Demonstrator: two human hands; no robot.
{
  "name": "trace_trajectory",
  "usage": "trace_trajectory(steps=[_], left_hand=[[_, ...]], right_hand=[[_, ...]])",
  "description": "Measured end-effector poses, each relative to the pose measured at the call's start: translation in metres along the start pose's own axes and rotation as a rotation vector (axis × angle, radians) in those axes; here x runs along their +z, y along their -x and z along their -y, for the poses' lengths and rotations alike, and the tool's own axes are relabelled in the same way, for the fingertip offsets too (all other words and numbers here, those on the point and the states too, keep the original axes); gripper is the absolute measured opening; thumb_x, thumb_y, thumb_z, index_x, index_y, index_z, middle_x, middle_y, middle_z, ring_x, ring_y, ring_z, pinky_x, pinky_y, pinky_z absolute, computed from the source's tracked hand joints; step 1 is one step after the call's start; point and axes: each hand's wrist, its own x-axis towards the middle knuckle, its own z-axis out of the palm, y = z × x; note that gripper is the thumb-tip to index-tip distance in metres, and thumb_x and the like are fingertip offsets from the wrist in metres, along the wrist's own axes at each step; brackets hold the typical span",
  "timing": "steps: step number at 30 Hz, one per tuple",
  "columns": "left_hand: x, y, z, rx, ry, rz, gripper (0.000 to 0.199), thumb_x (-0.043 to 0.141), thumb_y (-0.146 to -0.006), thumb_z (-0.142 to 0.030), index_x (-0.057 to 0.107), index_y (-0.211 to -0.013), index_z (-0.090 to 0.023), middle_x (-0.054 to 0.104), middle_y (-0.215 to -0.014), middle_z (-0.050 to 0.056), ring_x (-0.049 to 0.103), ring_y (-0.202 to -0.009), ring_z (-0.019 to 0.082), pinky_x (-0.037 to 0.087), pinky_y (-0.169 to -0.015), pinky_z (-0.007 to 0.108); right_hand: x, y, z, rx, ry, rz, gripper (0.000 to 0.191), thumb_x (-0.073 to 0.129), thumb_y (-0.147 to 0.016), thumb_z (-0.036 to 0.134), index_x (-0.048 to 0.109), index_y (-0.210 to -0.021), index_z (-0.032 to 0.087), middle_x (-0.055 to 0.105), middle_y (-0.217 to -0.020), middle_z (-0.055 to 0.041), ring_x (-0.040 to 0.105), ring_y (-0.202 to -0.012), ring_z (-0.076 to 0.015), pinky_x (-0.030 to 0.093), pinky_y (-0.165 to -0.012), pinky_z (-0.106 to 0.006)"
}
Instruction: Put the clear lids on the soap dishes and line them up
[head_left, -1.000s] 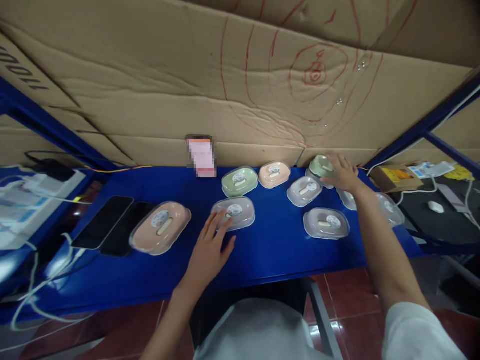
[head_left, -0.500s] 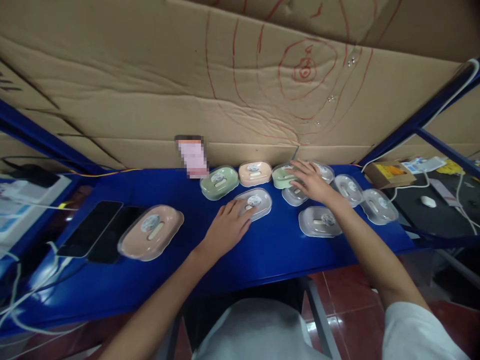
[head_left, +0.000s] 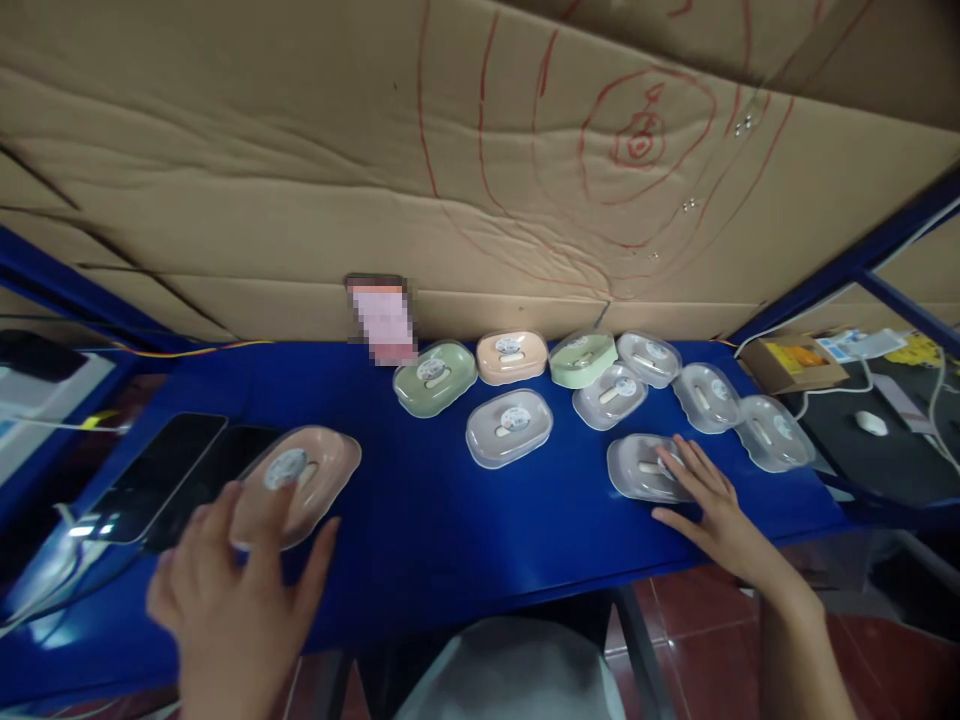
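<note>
My left hand (head_left: 244,580) hovers at the near edge of a pink oval box with a clear cover (head_left: 319,475), fingers spread; whether it touches is hard to tell. On the right, my right hand (head_left: 712,510) lies with fingers apart over the right end of a grey oval box (head_left: 637,468). Between the hands sits another grey box (head_left: 510,428) with a round label. Behind it stand a green box (head_left: 435,380), a peach box (head_left: 512,357) and a second green box (head_left: 583,360). More grey boxes (head_left: 611,397) stand at the right.
A blue table (head_left: 465,530) carries everything, with a cardboard wall (head_left: 300,240) behind. Dark phones or tablets (head_left: 161,475) lie at the left among cables. A blurred-out phone (head_left: 382,320) leans on the cardboard. To the right are a cardboard box (head_left: 791,365) and a mouse (head_left: 870,423).
My left hand has moved left from the middle grey box to the pink box. My right hand has come back from the rear green box to the near grey box. The view shifted slightly.
</note>
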Motion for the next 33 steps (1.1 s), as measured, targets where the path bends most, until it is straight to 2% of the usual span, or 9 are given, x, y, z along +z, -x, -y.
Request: trace_trajectory(steps=[3, 6, 9, 13, 16, 20, 23, 28, 33], left_hand=[[-0.001, 0.002, 0.021, -0.052, 0.015, 0.046, 0.058, 0.063, -0.103, -0.045, 0.052, -0.158, -0.032, 0.054, -0.157, 0.017, 0.054, -0.142, 0.05, 0.045, -0.112, 0.077], [0.009, -0.006, 0.029, 0.003, 0.064, 0.059, 0.044, 0.062, -0.103, -0.052, 0.065, -0.14, -0.029, 0.066, -0.139, 0.013, 0.064, -0.128, 0.041, 0.05, -0.111, 0.066], [0.025, -0.021, 0.026, 0.014, 0.174, 0.117, 0.04, 0.059, -0.103, -0.054, 0.069, -0.131, -0.026, 0.07, -0.126, 0.011, 0.068, -0.117, 0.035, 0.055, -0.107, 0.057], [0.036, -0.034, 0.006, 0.0, 0.178, 0.11, 0.042, 0.056, -0.105, -0.048, 0.066, -0.137, -0.023, 0.065, -0.138, 0.017, 0.064, -0.126, 0.036, 0.054, -0.106, 0.055], [0.033, -0.025, -0.018, 0.044, 0.121, 0.019, 0.032, 0.058, -0.106, -0.035, 0.067, -0.135, -0.023, 0.066, -0.135, 0.017, 0.066, -0.124, 0.035, 0.053, -0.104, 0.053], [0.036, -0.005, -0.051, 0.246, 0.139, 0.124, 0.035, 0.065, -0.103, -0.036, 0.065, -0.136, -0.024, 0.072, -0.132, 0.014, 0.07, -0.118, 0.033, 0.052, -0.097, 0.047], [0.045, 0.0, -0.066, 0.27, 0.1, 0.172, 0.031, 0.064, -0.105, -0.035, 0.066, -0.134, -0.025, 0.076, -0.131, 0.011, 0.071, -0.119, 0.034, 0.046, -0.102, 0.05], [0.045, 0.0, -0.067, 0.233, 0.139, 0.169, 0.025, 0.058, -0.106, -0.026, 0.067, -0.129, -0.022, 0.081, -0.116, 0.008, 0.073, -0.111, 0.031, 0.041, -0.106, 0.052], [0.035, 0.008, -0.051, 0.177, 0.149, 0.045, 0.03, 0.058, -0.105, -0.019, 0.064, -0.134, -0.02, 0.079, -0.126, 0.012, 0.071, -0.122, 0.032, 0.042, -0.11, 0.052]], right_hand=[[0.015, 0.017, -0.006, 0.02, -0.019, -0.046, 0.07, 0.061, -0.103, 0.057, 0.038, -0.167, 0.04, 0.039, -0.173, -0.008, 0.035, -0.16, -0.0381, 0.04, -0.123, -0.064], [0.019, 0.002, -0.015, 0.033, -0.039, -0.027, 0.063, 0.061, -0.103, 0.055, 0.047, -0.162, 0.038, 0.055, -0.162, -0.0088, 0.049, -0.151, -0.0365, 0.043, -0.12, -0.061], [0.02, -0.026, -0.011, 0.095, 0.051, -0.149, 0.054, 0.055, -0.105, 0.054, 0.056, -0.156, 0.034, 0.055, -0.161, -0.0125, 0.053, -0.147, -0.04, 0.044, -0.115, -0.065], [0.023, -0.039, 0.016, 0.132, 0.109, -0.356, 0.044, 0.05, -0.108, 0.047, 0.065, -0.146, 0.031, 0.063, -0.15, -0.0139, 0.059, -0.139, -0.0395, 0.044, -0.111, -0.063], [0.026, -0.02, 0.033, 0.05, 0.062, -0.255, 0.043, 0.056, -0.105, 0.053, 0.067, -0.141, 0.033, 0.072, -0.135, -0.012, 0.067, -0.125, -0.0365, 0.049, -0.104, -0.056], [0.034, 0.005, 0.043, -0.033, 0.072, -0.177, 0.045, 0.059, -0.105, 0.057, 0.064, -0.144, 0.034, 0.074, -0.135, -0.0093, 0.07, -0.122, -0.0352, 0.045, -0.11, -0.058], [0.038, 0.001, 0.06, -0.078, 0.031, -0.175, 0.039, 0.058, -0.108, 0.047, 0.064, -0.144, 0.032, 0.077, -0.132, -0.0081, 0.073, -0.12, -0.0319, 0.045, -0.109, -0.054], [0.05, -0.024, 0.113, -0.283, -0.076, -0.109, 0.042, 0.06, -0.109, 0.033, 0.057, -0.152, 0.032, 0.075, -0.138, -0.0049, 0.068, -0.129, -0.0274, 0.037, -0.119, -0.053], [0.052, -0.049, 0.132, -0.337, -0.071, -0.262, 0.055, 0.055, -0.108, 0.015, 0.05, -0.158, 0.036, 0.077, -0.134, -0.0034, 0.067, -0.129, -0.0267, 0.028, -0.123, -0.054]])
